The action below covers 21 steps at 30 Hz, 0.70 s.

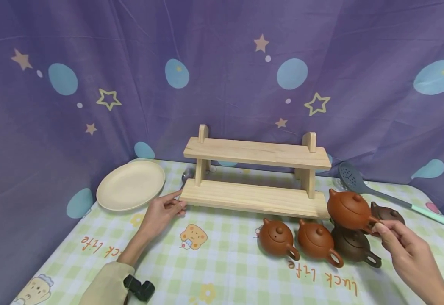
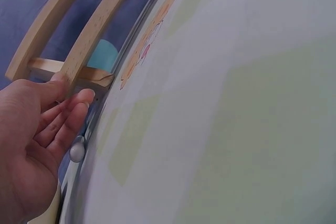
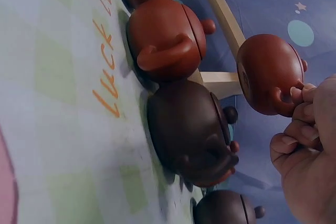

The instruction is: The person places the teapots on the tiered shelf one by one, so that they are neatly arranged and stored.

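Note:
My right hand (image 1: 409,250) pinches the handle of a reddish-brown clay teapot (image 1: 348,210), which hangs raised above the others near the shelf's right end. In the right wrist view this teapot (image 3: 268,72) is clear of the cloth. Below it stand two more reddish-brown teapots (image 1: 276,238) and a dark brown teapot (image 1: 351,243), handles toward me; another dark one (image 1: 389,213) sits behind, partly hidden. At the left, my left hand (image 1: 161,217) grips the end of the lower board of a two-tier wooden shelf (image 1: 252,197), thumb on top, as the left wrist view shows.
A cream oval plate (image 1: 130,186) lies at the left. A metal utensil (image 1: 187,174) pokes out behind the shelf's left end. A grey slotted spoon (image 1: 353,178) with a mint handle lies at the right. A purple curtain (image 1: 222,63) hangs behind the checked tablecloth (image 1: 222,262).

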### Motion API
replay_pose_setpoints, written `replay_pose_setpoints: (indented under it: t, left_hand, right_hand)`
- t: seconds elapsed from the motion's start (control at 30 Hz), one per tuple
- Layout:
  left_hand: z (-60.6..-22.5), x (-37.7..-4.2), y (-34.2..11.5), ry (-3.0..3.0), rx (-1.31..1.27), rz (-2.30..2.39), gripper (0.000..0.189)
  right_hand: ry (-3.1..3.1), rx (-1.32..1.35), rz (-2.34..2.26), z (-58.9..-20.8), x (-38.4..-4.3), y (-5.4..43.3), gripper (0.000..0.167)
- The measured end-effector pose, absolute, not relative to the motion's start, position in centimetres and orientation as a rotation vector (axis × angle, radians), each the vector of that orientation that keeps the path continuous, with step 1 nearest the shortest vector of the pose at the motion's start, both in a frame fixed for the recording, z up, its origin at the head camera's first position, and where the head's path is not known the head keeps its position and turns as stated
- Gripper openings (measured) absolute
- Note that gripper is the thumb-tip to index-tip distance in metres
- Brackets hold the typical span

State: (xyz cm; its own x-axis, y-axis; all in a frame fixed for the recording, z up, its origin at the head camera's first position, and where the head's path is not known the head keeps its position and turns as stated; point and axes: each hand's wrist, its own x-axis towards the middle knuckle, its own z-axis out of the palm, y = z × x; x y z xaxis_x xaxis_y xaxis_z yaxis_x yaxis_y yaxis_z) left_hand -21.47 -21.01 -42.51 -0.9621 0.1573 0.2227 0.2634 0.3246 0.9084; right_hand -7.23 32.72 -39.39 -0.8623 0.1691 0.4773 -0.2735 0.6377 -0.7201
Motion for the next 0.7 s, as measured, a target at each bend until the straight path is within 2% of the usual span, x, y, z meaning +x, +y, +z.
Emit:
replay_pose_setpoints:
  t: [0.7]
  left_hand:
    - [-42.6, -21.5, -20.9, -2.499, -0.365, -1.708, 0.05]
  right_hand:
    - [-2.318, 0.223, 1.177, -38.3, -9.9, 30.0, 0.009]
